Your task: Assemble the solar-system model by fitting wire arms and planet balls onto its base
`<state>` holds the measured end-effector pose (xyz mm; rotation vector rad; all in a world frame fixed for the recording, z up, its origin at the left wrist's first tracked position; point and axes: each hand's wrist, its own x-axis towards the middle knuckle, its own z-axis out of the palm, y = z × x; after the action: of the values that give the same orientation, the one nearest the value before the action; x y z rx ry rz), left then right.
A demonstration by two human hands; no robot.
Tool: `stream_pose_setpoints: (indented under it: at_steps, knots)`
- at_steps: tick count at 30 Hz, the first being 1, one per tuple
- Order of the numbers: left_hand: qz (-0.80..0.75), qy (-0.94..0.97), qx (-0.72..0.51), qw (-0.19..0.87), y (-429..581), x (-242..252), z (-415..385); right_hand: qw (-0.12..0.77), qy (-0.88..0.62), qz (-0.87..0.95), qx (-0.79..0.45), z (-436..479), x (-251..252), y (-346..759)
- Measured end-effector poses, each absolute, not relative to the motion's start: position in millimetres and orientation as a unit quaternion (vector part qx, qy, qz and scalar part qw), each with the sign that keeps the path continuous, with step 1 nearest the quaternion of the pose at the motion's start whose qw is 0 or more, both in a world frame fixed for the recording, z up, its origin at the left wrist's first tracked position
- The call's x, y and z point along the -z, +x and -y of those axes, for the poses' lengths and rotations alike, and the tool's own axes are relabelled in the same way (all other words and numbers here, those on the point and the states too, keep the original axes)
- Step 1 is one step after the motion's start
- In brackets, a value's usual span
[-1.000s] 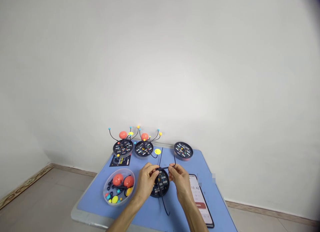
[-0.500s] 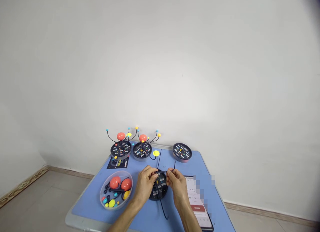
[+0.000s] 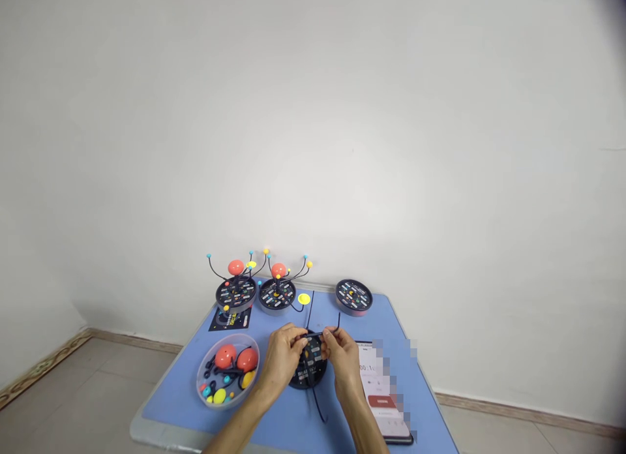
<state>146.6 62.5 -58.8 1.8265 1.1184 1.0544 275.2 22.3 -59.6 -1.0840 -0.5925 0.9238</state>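
Over a round black base (image 3: 313, 374) printed with planets, both hands work on thin black bent rods. My left hand (image 3: 282, 357) pinches the left end of a rod (image 3: 315, 334) lying level between the hands. The fingers of my right hand (image 3: 343, 357) are closed on the same rod's right part, and its tip bends upward beyond them. Another long curved black rod (image 3: 317, 402) runs down across the base toward me. Fingers hide where the rods meet.
A clear bowl (image 3: 199, 379) of red, yellow and blue parts stands left; a phone (image 3: 384, 398) lies right. Two planet models (image 3: 235, 292) (image 3: 278, 295), a dark card (image 3: 229, 319) and another round base (image 3: 354, 297) occupy the far side of the blue table (image 3: 171, 389), near the wall.
The view has shifted slightly. My right hand has come a little closer to my left, and both still grip the rod.
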Motion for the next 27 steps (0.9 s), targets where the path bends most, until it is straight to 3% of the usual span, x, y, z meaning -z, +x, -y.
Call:
stream_pose_setpoints:
  at_steps: [11, 17, 27]
  knots:
    - [-0.424, 0.706, -0.407, 0.395, 144.3, 60.8, -61.4, 0.724, -0.492, 0.266, -0.403, -24.6, 60.9, 269.5]
    - [-0.465, 0.747, -0.343, 0.330, 143.3, 62.4, -58.8, 0.703, -0.516, 0.262, -0.414, -23.6, 69.7, 268.4]
    - [-0.512, 0.746, -0.295, 0.307, 146.0, 67.0, -56.4, 0.633, -0.614, 0.275, -0.382, -27.2, 77.9, 270.9]
